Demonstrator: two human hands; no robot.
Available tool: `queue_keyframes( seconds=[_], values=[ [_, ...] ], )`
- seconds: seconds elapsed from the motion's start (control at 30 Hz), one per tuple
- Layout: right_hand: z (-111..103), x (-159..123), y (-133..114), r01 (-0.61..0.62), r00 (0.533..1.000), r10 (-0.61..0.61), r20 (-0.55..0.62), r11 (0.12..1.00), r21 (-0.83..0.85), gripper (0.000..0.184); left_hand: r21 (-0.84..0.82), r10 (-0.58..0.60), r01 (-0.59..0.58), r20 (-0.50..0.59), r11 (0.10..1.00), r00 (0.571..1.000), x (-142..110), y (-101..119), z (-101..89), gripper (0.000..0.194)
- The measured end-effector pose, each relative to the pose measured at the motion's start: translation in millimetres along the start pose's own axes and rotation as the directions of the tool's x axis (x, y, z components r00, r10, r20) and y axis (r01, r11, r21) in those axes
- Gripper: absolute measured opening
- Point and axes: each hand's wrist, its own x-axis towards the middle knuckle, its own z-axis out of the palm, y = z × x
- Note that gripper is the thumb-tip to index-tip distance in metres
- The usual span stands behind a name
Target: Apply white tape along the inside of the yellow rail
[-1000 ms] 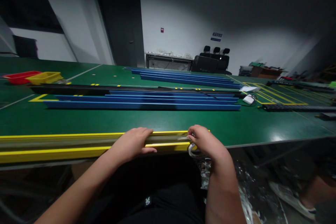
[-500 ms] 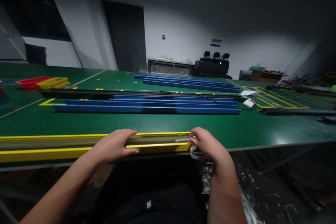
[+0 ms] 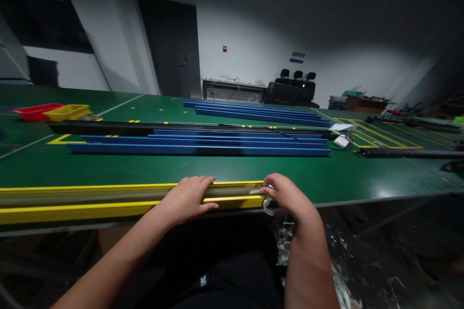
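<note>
A long yellow channel (image 3: 90,212) lies along the near edge of the green table, with a dull greyish strip inside its trough. My left hand (image 3: 186,199) spans this channel, fingers over the far rim and thumb on the near rim, gripping it short of its right end. At that end my right hand (image 3: 284,194) is closed in a pinch on a pale, whitish strip (image 3: 256,191) that lies in the trough. A loop of clear-white tubing or cord (image 3: 267,206) hangs just beneath the right fingers. The fingertips partly hide what they pinch.
Several blue channels (image 3: 203,148) and a long black bar (image 3: 108,128) lie across the table beyond. A red bin (image 3: 38,111) and a yellow bin (image 3: 68,112) stand at left. A white box (image 3: 342,141) sits at right; crumpled clear plastic (image 3: 286,241) lies below.
My left hand has slid right along the yellow channel, closer to my right hand. The right hand stays at the channel's end, still pinching. The view has shifted slightly.
</note>
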Motion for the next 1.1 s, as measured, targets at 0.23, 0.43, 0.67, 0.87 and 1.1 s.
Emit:
queue_keyframes(
  seconds=[0.23, 0.43, 0.67, 0.87, 1.1],
  values=[
    [0, 1, 7, -0.019, 1.0, 0.019, 0.003, 0.999, 0.037, 0.023, 0.005, 0.068, -0.068, -0.01, 0.998, 0.998, 33, 45, 7.3, 0.071],
    [-1, 0, 5, -0.013, 1.0, 0.013, -0.007, 0.999, 0.047, 0.018, 0.028, 0.03, -0.03, 0.019, 0.999, 0.999, 41, 50, 12.2, 0.067],
    [-4, -2, 5, -0.001, 1.0, 0.001, -0.022, 1.0, -0.02, 0.004, 0.024, 0.053, -0.053, -0.001, 0.998, 0.999, 29, 40, 11.3, 0.063],
    [-4, -3, 6, -0.025, 1.0, 0.025, -0.001, 0.998, 0.063, 0.024, 0.017, 0.045, -0.045, 0.002, 0.999, 0.999, 18, 23, 8.5, 0.063],
    [-4, -4, 4, 0.011, 1.0, -0.01, -0.028, 0.998, 0.056, 0.013, 0.016, 0.026, -0.026, 0.019, 1.0, 0.999, 10, 0, 8.7, 0.064]
  ],
)
